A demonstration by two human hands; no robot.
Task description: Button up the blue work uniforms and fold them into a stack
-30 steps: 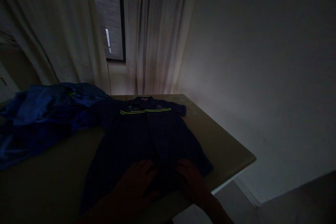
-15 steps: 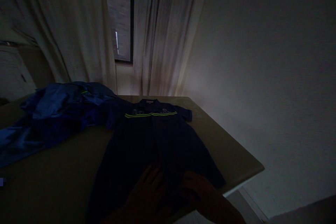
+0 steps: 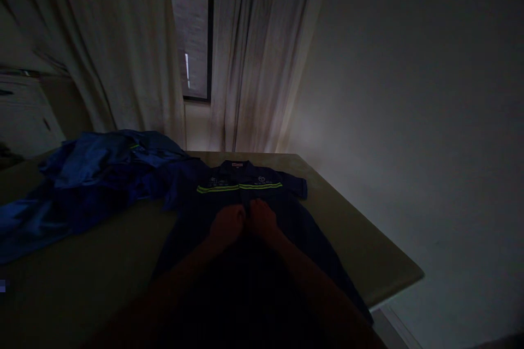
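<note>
A dark navy short-sleeved work shirt [image 3: 297, 218] lies spread front side up, its collar at the far end. Two yellow-green stripes cross its chest, with small pale prints above them. Just below the stripes, my left hand [image 3: 229, 221] is closed at the middle of the shirt front. Close beside it, my right hand [image 3: 262, 218] is closed too, with curled fingers on the same front opening. Both appear to pinch the cloth there, though the dim light hides the fingertips. My forearms cover much of the lower shirt.
A heap of blue garments [image 3: 110, 163] lies on the left of the table [image 3: 368, 251], touching the shirt's left sleeve. Pale curtains [image 3: 262, 54] and a window hang behind. A plain wall [image 3: 409, 120] runs along the right side.
Both hands have moved forward from the lower shirt up to the chest, and come closer together. Their fingers, looser before, are now curled closed. The view has shifted slightly.
</note>
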